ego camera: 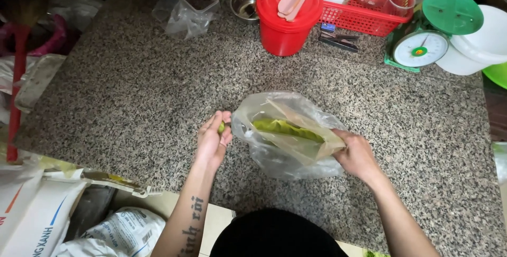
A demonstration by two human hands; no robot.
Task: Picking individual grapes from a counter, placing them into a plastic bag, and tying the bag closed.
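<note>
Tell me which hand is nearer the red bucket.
Left. The left hand lies below the red bucket, slightly to its left; the right hand sits lower and farther off, gripping the clear plastic bag.

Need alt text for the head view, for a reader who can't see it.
On a speckled stone counter, the right hand grips a clear plastic bag of green leaves while the left hand pinches a small green piece. Behind stand a red lidded bucket and green scale.
</note>
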